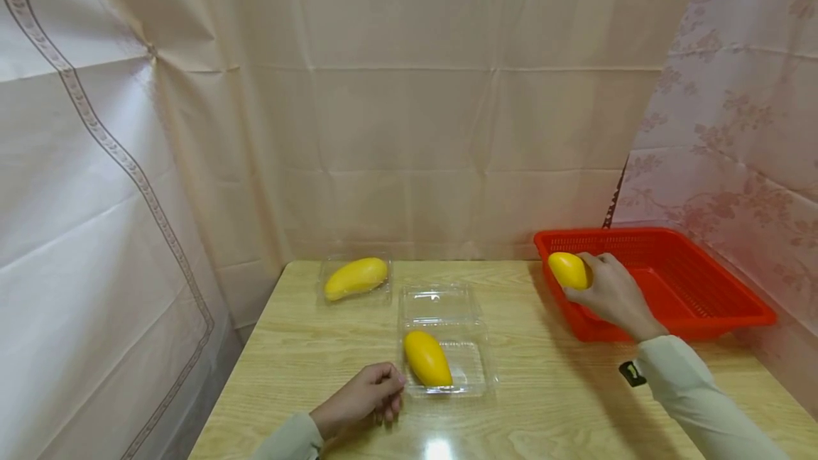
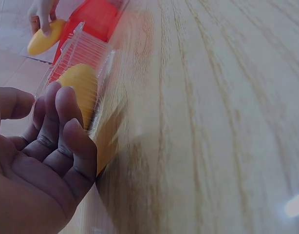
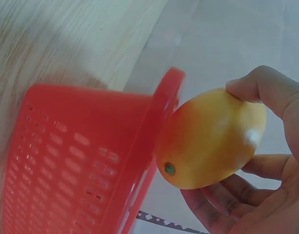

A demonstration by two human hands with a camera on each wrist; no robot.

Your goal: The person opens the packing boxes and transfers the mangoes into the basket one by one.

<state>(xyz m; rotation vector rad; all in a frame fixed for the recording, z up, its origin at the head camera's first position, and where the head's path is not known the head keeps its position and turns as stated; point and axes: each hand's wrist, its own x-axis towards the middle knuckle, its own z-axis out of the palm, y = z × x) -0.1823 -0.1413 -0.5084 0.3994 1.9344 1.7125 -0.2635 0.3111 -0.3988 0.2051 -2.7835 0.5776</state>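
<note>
My right hand (image 1: 610, 293) holds a yellow mango (image 1: 567, 270) by the left rim of a red plastic basket (image 1: 722, 321); in the right wrist view the thumb and fingers grip the mango (image 3: 213, 139) around its sides, close to the rim. My left hand (image 1: 367, 396) is at the front left corner of an unlidded clear plastic clamshell box (image 1: 469, 368), fingers loosely curled. Whether its fingertips touch the box is hard to tell. A second mango (image 1: 428, 359) lies in the left part of that box. The left wrist view shows the left palm (image 2: 37, 180) with nothing in it.
Another clear box (image 1: 388, 293) with a mango (image 1: 356, 278) inside stands at the table's back left. The box's raised lid (image 1: 437, 302) leans toward the back. Cloth curtains (image 1: 409, 126) surround the wooden table (image 1: 307, 346) behind and on both sides.
</note>
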